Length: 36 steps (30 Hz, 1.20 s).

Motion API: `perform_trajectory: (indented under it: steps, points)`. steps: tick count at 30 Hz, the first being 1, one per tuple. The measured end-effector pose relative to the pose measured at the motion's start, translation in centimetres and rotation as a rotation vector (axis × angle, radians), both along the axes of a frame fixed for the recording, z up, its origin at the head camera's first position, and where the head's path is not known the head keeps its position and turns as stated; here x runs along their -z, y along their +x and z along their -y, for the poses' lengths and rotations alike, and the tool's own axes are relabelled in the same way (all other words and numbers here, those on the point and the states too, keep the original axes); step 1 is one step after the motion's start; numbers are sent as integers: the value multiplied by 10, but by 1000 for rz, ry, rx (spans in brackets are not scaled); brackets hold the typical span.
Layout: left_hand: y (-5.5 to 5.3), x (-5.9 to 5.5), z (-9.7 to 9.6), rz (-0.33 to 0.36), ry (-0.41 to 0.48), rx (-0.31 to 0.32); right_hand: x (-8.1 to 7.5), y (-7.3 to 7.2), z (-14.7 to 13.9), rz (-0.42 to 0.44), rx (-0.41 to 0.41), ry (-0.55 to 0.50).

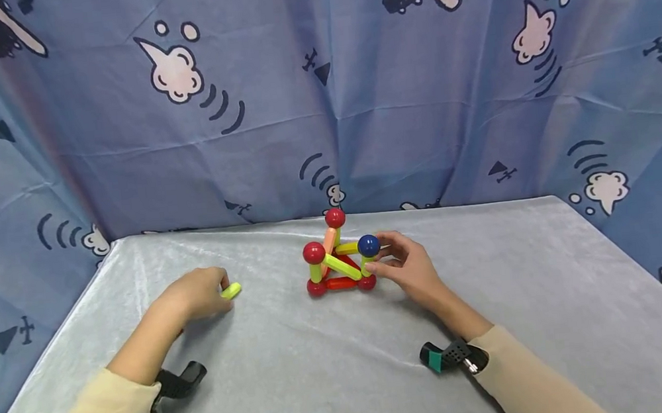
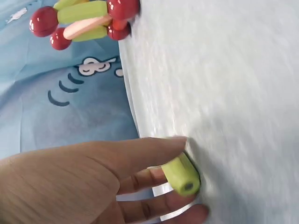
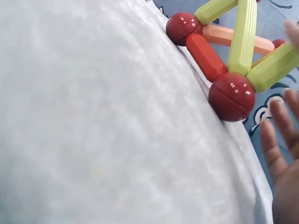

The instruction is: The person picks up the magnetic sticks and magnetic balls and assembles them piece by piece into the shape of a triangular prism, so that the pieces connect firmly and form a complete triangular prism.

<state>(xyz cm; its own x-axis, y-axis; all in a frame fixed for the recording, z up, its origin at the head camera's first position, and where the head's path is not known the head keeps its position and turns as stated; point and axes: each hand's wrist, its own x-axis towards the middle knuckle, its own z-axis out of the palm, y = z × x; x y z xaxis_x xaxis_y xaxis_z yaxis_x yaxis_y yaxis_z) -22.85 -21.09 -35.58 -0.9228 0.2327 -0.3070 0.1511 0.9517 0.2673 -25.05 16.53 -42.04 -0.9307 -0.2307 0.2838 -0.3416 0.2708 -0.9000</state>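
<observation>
A short yellow-green magnetic stick (image 2: 181, 175) is pinched between the thumb and fingers of my left hand (image 1: 198, 294), close over the tabletop left of the middle. Its end face points away from the palm. At mid-table stands a frame of magnetic sticks and balls, with a red ball (image 1: 314, 252) at its top left and a blue ball (image 1: 369, 245) at its top right. My right hand (image 1: 410, 268) holds this frame at its right corner, thumb at the upright yellow-green stick (image 1: 367, 266) under the blue ball. In the right wrist view, the other fingers extend beside the frame.
A pale grey cloth (image 1: 322, 367) covers the table. Behind the far edge hangs a blue patterned curtain (image 1: 260, 93), close to the frame's rear red ball (image 1: 335, 217). Black wrist cameras (image 1: 183, 380) hang under both sleeves.
</observation>
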Motion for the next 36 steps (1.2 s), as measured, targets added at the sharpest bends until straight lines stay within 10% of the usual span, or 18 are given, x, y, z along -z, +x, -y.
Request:
perform_trajectory:
  steps: [7,18,36]
  points:
    - [-13,4,-21,-86,64,68,-18,2,-4,-80,-48,-92]
    - [-8,-53,-111,-400,568,231,-24,5,-1,-96,-96,-83]
    - [-14,-37,-147,-332,430,356,-24,7,3,-59,-116,-121]
